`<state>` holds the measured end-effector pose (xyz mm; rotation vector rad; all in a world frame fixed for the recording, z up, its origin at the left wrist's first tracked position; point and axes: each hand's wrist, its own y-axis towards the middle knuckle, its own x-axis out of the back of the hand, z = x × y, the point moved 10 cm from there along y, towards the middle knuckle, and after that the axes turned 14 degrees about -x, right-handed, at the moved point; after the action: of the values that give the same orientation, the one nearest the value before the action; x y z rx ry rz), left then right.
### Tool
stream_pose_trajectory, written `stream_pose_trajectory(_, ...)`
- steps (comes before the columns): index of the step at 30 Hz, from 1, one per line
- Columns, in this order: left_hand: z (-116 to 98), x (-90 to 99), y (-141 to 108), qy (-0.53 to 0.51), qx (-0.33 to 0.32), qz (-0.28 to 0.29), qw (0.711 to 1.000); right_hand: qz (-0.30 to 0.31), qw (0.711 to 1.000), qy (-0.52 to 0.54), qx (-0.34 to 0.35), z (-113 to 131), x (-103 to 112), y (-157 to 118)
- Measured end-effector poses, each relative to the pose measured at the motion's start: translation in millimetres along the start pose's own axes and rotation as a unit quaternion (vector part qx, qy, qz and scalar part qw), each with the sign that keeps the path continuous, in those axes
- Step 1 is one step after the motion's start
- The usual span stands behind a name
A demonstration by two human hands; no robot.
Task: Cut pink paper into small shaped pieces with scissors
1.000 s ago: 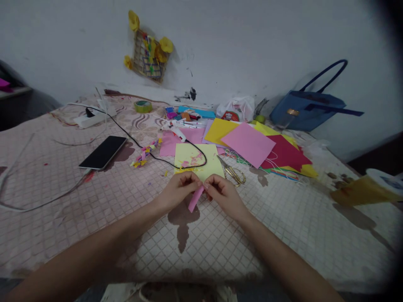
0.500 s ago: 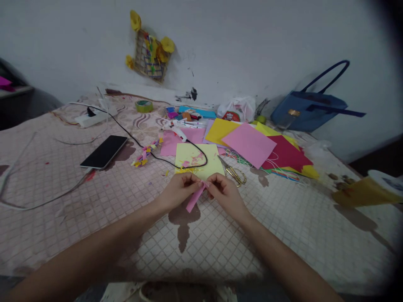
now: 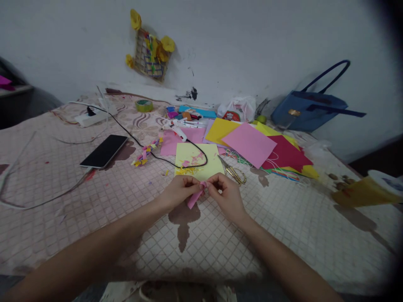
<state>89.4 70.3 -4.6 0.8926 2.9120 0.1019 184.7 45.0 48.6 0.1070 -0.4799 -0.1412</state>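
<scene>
- While the thumb and forefinger of the left hand (image 3: 179,189) press together on a narrow, pink paper strip (image 3: 195,199), the right hand (image 3: 228,199) pinches its curled upper end, tip to tip; two small grips probably suit so slight a piece.
- The strip lies between the hands, its free end slanting down toward the wearer and to the left, perhaps left loose so that only the curled part is worked.
- Just beyond the fingers is a pale yellow, square paper sheet (image 3: 188,151), strewn with pink and yellow paper scraps (image 3: 189,171); it seems to serve as a catching mat.
- Gold-handled metal scissors (image 3: 236,174) rest beside that sheet on the right-hand side, apparently within easy reach.
- Left of the sheet lies a knobbly garland of pink, purple and yellow paper (image 3: 146,153), seemingly set aside from the scraps.
- Farther back, a white plastic glue gun (image 3: 178,130) rests on pink paper, likely to shield the patterned tablecloth (image 3: 151,243); its black cord (image 3: 201,147) loops over the pale yellow sheet.
</scene>
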Motion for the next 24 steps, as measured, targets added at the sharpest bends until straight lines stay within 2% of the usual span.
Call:
stream_pose_trajectory(4,8.8,-1.5,-2.4,-0.045,0.036,-0.003,0.998,-0.027,0.996,-0.063,0.054,12.2,1.1,-6.2)
stream_pose_trajectory(10,13.5,-1.9,-4.4,-0.096,0.057,-0.014,0.994,-0.033,0.976,-0.146,0.157,27.6,-5.8,-16.5)
stream_pose_trajectory(18,14.3,-2.8,-4.3,-0.133,0.064,-0.012,0.989,-0.042,0.939,-0.259,0.224,35.9,-13.9,-24.5)
stream_pose_trajectory(24,13.5,-1.1,-1.4,-0.163,0.057,-0.034,0.984,-0.037,0.910,-0.313,0.271,40.0,-19.6,-30.2)
